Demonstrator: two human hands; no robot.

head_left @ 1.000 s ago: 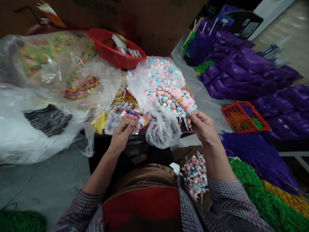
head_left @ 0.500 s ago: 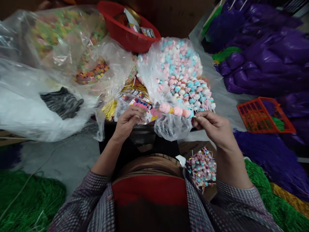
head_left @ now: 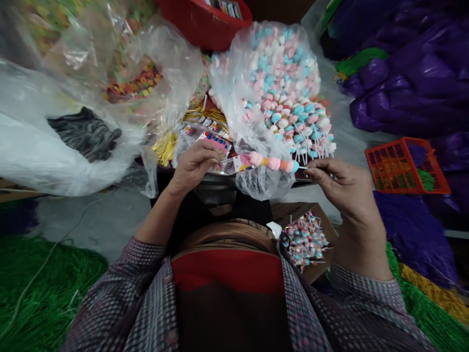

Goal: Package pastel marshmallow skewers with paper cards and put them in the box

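Note:
My right hand (head_left: 342,188) pinches the white stick of a candy skewer (head_left: 274,164), which lies level and points left, with pink, orange and blue pieces on it. My left hand (head_left: 196,166) is closed on the edge of a small clear printed wrapper (head_left: 240,163). The skewer's left tip is at the wrapper's right end; whether it is inside I cannot tell. Behind the skewer is a crumpled clear bag (head_left: 262,181). Several pink, white and blue candy sticks (head_left: 296,122) lie beyond it, by a large bag of marshmallow candies (head_left: 282,63).
Printed wrappers (head_left: 212,142) and gold ties (head_left: 164,149) lie beyond my left hand. A red basin (head_left: 208,24) stands at the back. Bags of ring candies (head_left: 135,80) are at left. A box (head_left: 322,215) of wrapped sticks (head_left: 306,239) and an orange basket (head_left: 392,168) are at right.
The view has shifted, so the bags and basin sit higher. My right hand and the skewer have moved right, and the wrapper now stretches from my left hand to the skewer's tip.

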